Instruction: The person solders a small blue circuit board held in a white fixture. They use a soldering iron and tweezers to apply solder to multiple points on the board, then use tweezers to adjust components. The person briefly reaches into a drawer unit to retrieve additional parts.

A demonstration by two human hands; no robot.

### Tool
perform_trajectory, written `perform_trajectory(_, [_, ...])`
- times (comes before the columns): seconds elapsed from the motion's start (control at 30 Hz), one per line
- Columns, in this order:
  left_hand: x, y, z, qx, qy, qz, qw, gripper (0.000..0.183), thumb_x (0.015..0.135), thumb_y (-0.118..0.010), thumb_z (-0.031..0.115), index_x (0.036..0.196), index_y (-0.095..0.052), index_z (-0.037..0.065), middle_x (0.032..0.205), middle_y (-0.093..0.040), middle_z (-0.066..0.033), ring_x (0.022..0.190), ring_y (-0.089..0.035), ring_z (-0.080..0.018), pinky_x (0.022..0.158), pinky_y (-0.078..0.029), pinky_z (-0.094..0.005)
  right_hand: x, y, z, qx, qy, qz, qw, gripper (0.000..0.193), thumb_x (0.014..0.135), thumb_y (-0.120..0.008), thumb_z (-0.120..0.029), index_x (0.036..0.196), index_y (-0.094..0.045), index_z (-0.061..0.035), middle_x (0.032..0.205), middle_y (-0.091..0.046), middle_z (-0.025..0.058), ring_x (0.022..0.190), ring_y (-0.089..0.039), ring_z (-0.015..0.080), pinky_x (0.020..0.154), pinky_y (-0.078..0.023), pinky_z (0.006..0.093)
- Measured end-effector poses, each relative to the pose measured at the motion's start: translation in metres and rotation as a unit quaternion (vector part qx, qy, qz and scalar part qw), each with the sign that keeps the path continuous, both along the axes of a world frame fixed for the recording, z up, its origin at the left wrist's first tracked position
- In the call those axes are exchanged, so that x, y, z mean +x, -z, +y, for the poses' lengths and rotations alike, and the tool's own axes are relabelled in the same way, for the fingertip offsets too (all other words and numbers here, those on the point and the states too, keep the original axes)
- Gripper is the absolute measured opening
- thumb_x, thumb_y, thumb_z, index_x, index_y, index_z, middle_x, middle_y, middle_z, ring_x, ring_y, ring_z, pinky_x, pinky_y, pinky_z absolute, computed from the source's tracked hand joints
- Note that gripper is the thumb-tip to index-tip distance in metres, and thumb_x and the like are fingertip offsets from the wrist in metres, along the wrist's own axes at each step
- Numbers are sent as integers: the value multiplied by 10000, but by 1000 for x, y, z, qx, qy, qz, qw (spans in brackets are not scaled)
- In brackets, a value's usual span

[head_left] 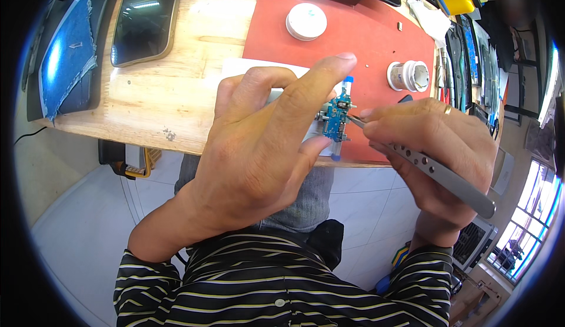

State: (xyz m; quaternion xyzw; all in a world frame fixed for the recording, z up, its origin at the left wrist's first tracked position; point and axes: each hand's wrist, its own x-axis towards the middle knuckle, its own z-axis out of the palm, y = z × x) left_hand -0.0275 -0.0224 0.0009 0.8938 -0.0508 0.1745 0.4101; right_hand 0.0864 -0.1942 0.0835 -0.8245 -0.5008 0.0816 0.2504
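Note:
A small blue circuit board (335,118) with metal connectors is held up over the near edge of the workbench. My left hand (259,133) grips it between the fingers and thumb, at its left side. Blue-tipped ends show above and below the board, belonging to a pale strip or holder partly hidden behind it. My right hand (435,144) is closed around grey metal tweezers (438,174) with a row of holes. The tweezers' tips reach the board's right side; whether they touch it or pinch a part, I cannot tell.
A red mat (276,35) covers part of the wooden bench (203,44). On it stand a white round tub (306,21) and a small open white jar (406,76). A phone (144,24) lies to the left. Tools and a yellow-handled item (459,5) crowd the right side.

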Motion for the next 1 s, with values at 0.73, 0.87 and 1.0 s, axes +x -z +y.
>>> perform_trajectory(0.73, [1, -2, -1, 4, -2, 5, 1000, 603, 720, -809, 28, 1271, -569, -20, 1377, -579, -131, 1123, -570, -317, 963, -432, -392, 2, 1, -1, 7, 36, 33, 999, 185, 696, -791, -37, 858, -735, 36, 792, -735, 121, 700, -716, 212, 673, -565, 290])
perform_trajectory(0.87, [1, -3, -2, 10, -5, 9, 1000, 569, 722, -809, 31, 1245, -591, -22, 1387, -568, -130, 1122, -568, -316, 961, -426, -401, 11, 0, -2, -9, -11, 46, 999, 191, 707, -762, -87, 860, -737, 24, 819, -743, 122, 735, -727, 251, 700, -567, 311])
perform_trajectory(1.0, [1, -3, -1, 3, -5, 5, 1000, 576, 722, -808, 27, 1249, -584, -28, 1380, -573, -135, 1125, -571, -318, 964, -426, -403, 14, -1, -2, -14, -10, 40, 999, 189, 704, -778, -65, 866, -744, 25, 810, -746, 126, 703, -724, 223, 670, -555, 280])
